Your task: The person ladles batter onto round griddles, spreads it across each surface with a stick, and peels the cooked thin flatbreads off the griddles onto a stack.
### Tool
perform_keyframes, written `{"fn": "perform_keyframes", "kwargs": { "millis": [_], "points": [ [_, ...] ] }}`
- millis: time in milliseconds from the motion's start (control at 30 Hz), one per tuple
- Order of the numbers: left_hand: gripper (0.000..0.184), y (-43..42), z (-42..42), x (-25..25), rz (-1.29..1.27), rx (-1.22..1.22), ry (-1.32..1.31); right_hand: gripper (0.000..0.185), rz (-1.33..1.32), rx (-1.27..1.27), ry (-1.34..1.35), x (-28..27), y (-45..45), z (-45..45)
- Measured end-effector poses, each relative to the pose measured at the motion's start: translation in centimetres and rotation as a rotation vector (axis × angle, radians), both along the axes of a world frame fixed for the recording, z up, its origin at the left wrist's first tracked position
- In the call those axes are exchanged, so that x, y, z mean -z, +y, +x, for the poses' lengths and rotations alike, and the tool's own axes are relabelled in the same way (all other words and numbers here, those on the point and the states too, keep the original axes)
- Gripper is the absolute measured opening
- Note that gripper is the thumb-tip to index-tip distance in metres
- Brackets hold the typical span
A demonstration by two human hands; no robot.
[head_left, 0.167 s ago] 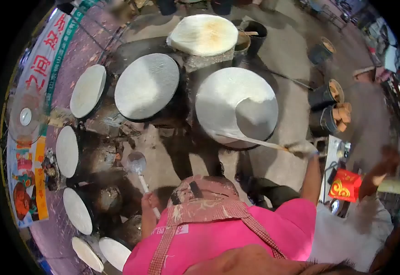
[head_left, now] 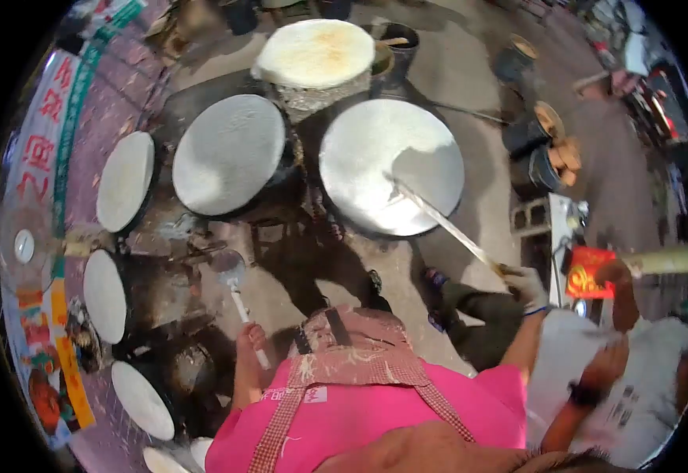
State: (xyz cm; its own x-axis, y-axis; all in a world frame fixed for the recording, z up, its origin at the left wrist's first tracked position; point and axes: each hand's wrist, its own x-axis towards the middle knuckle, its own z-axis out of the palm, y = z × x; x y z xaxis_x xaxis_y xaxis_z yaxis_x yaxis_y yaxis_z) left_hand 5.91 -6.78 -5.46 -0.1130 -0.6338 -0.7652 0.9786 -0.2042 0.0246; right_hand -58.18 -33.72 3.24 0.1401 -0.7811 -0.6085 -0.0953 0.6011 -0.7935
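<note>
My right hand (head_left: 525,289), in a pale glove, is closed around the lower end of a long, thin wooden-looking spreader (head_left: 456,231). Its far end lies on the large round griddle (head_left: 360,169), which is coated with a white batter-like layer; a greyer patch shows at its right, and I cannot tell whether that is shadow or thin batter. Low on the left, my left hand (head_left: 252,337) grips the white handle of a ladle (head_left: 229,264), whose round metal bowl hangs over the ground, apart from the griddles.
Another white-coated griddle (head_left: 230,154) stands left, with several more down that side. A large pale flatbread (head_left: 316,54) lies on a stand ahead. Buckets (head_left: 527,130) stand at the right. Another person's hand (head_left: 608,363) and a red packet (head_left: 587,272) are at lower right.
The spreader's far end has moved from the griddle's near edge up and right towards its middle. My right hand has come slightly down, and the whole view has shifted.
</note>
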Motion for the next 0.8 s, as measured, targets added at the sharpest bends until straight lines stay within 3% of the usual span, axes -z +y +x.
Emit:
{"fn": "perform_keyframes", "kwargs": {
  "millis": [33,67,100,133,167,200,233,267,333,400,433,467,533,567,600,667,800],
  "points": [
    [0.027,0.5,1.1,-3.3,-0.044,0.031,-0.036,0.037,-0.084,0.206,-0.135,-2.8,4.9,7.5],
    [0.026,2.2,2.7,-2.4,-0.133,0.084,0.073,0.03,-0.021,0.174,0.064,2.8,8.6,7.6],
    [0.03,1.4,2.3,-2.2,-0.007,0.0,0.104,0.035,-0.177,0.179,0.219,3.2,10.9,12.4],
    [0.034,0.9,2.1,-3.1,0.131,-0.087,0.121,0.028,-0.211,0.176,0.36,1.9,12.1,17.8],
    [0.034,1.2,2.4,-3.3,0.06,-0.01,0.13,0.026,-0.343,0.321,0.234,11.6,14.2,19.6],
    [0.033,1.5,2.7,-3.4,-0.014,0.065,0.138,0.028,-0.763,0.181,0.582,14.2,15.0,22.7],
    [0.033,1.6,2.8,-3.6,-0.093,0.136,0.143,0.025,-0.89,-0.037,0.943,12.0,14.3,26.0],
    [0.033,1.6,2.4,-4.6,-0.08,0.117,0.142,0.019,-0.564,-0.217,1.091,11.4,13.3,27.9],
    [0.033,1.6,1.6,-6.9,-0.037,0.105,0.133,0.017,-0.557,-0.237,1.219,13.6,13.6,25.7],
    [0.032,3.3,3.1,-5.0,-0.192,0.281,0.182,0.017,-0.697,-0.218,1.266,10.7,14.1,22.1],
    [0.032,3.5,2.8,-5.1,-0.247,0.286,0.176,0.018,-0.599,-0.198,1.304,8.7,14.1,21.1],
    [0.032,3.6,2.3,-5.0,-0.299,0.285,0.175,0.021,-0.49,-0.146,1.228,7.8,14.1,20.3],
    [0.031,3.5,1.5,-5.2,-0.346,0.295,0.251,0.032,-0.624,0.091,1.039,10.0,13.5,20.7],
    [0.03,3.6,0.6,-5.2,-0.368,0.294,0.29,0.038,-0.525,0.133,0.957,8.2,12.7,23.3],
    [0.03,3.6,-0.5,-5.1,-0.415,0.295,0.303,0.04,-0.707,0.175,0.834,13.3,11.8,24.0],
    [0.029,2.9,-1.4,-5.9,-0.515,0.303,0.286,0.04,-0.645,-0.211,1.026,9.6,10.8,25.8],
    [0.022,2.0,-4.5,-8.4,-0.651,0.313,0.108,0.031,-0.475,-0.24,1.104,9.7,9.8,16.1]
  ]
}}
